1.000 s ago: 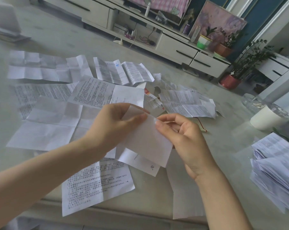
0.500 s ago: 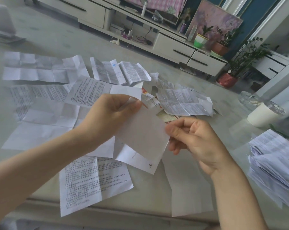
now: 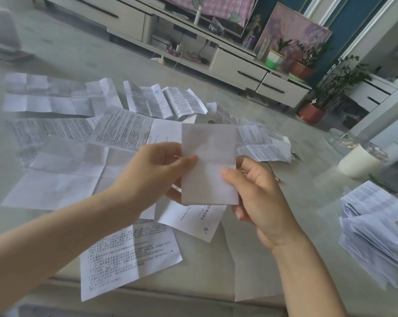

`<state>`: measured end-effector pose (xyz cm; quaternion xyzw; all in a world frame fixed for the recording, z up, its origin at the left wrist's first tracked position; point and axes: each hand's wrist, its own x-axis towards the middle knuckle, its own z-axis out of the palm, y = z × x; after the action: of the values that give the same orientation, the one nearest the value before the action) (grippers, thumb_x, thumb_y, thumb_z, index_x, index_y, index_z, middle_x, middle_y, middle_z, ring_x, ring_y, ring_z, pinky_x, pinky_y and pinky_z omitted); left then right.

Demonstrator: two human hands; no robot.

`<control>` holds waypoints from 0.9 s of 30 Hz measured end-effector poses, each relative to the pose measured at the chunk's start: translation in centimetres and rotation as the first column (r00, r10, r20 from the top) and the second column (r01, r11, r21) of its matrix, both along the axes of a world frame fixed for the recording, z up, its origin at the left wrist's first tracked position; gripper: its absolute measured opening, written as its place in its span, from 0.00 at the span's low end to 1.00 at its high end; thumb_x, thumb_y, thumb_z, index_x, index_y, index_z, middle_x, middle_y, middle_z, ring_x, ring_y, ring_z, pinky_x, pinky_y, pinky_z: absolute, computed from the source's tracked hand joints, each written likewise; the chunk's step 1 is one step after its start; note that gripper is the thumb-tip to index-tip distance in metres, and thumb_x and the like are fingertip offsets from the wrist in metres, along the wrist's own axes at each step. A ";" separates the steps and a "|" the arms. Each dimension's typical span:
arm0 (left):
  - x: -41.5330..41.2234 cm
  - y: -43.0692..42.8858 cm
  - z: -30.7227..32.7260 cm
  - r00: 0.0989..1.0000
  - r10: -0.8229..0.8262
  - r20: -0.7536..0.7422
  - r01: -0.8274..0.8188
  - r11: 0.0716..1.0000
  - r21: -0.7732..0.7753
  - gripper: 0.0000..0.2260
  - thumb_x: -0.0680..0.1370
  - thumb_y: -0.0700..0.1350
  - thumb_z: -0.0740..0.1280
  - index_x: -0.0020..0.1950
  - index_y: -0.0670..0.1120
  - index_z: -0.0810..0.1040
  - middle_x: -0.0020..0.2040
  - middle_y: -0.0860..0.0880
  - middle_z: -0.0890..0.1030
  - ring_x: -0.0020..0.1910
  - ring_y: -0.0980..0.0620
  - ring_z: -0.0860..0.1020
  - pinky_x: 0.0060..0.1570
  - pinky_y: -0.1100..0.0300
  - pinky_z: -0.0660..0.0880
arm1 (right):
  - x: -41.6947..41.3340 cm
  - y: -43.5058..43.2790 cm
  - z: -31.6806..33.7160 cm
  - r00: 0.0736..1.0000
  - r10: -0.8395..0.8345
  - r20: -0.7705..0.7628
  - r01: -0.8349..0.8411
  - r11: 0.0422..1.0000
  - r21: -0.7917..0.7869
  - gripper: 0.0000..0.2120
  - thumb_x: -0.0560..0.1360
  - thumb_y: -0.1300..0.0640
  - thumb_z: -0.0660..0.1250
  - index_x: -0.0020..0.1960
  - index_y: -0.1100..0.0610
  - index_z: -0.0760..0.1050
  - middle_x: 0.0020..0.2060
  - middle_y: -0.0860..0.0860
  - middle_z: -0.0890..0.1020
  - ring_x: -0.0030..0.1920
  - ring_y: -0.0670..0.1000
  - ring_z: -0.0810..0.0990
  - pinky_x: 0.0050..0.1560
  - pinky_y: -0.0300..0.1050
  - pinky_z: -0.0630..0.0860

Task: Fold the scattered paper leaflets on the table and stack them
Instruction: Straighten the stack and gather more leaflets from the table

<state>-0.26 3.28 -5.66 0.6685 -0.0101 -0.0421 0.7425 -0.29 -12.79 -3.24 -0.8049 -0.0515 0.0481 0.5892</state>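
Note:
A folded white leaflet (image 3: 209, 163) stands upright in the air above the table's middle, its blank side toward me with one crease across it. My left hand (image 3: 152, 170) pinches its left edge, thumb on the front. My right hand (image 3: 259, 197) grips its lower right edge, thumb on the front and fingers behind. Several unfolded printed leaflets (image 3: 127, 255) lie scattered flat on the pale table (image 3: 303, 202), from the near edge to the far left. A stack of folded leaflets (image 3: 376, 232) lies at the right edge.
A white cup (image 3: 360, 161) stands at the right, beside a glass jar (image 3: 337, 138). A plain paper strip (image 3: 250, 271) hangs over the near table edge. Beyond the table are a low TV cabinet (image 3: 236, 65) and potted plants (image 3: 312, 110) on the floor.
The held leaflet has turned from a slanted tilt to upright and risen. My right hand has taken a new hold lower on its right edge; the left hand keeps the left edge.

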 end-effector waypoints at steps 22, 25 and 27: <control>0.1 0.2 -0.5 0.986 -0.139 -0.086 0.126 0.981 -0.144 0.03 0.75 0.35 0.66 0.48 0.39 0.78 0.40 0.41 0.83 0.37 0.41 0.83 0.33 0.59 0.81 | 0.5 0.2 -1.3 0.993 -0.012 0.118 0.007 0.999 0.041 0.18 0.76 0.68 0.55 0.41 0.53 0.80 0.25 0.50 0.73 0.23 0.45 0.67 0.24 0.36 0.64; 0.3 0.3 -0.6 0.996 -0.084 0.001 0.084 0.993 -0.079 0.02 0.75 0.34 0.66 0.47 0.39 0.77 0.34 0.45 0.83 0.33 0.44 0.83 0.32 0.61 0.80 | 0.6 -0.4 -1.1 0.996 0.075 0.051 -0.079 0.994 0.074 0.08 0.76 0.52 0.62 0.53 0.51 0.76 0.28 0.51 0.75 0.24 0.48 0.72 0.24 0.39 0.68; 0.2 0.2 -0.6 0.997 -0.059 0.054 0.061 0.997 -0.042 0.02 0.75 0.34 0.66 0.46 0.39 0.77 0.33 0.46 0.84 0.31 0.47 0.83 0.31 0.62 0.79 | 0.4 -0.8 -1.1 0.990 0.139 0.040 -0.138 0.990 -0.020 0.09 0.75 0.54 0.68 0.53 0.54 0.74 0.30 0.48 0.77 0.26 0.47 0.73 0.26 0.38 0.70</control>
<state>-0.03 3.48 -6.30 0.6525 -0.0505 -0.0465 0.7547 0.14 -13.56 -4.34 -0.8054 -0.1189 0.0727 0.5762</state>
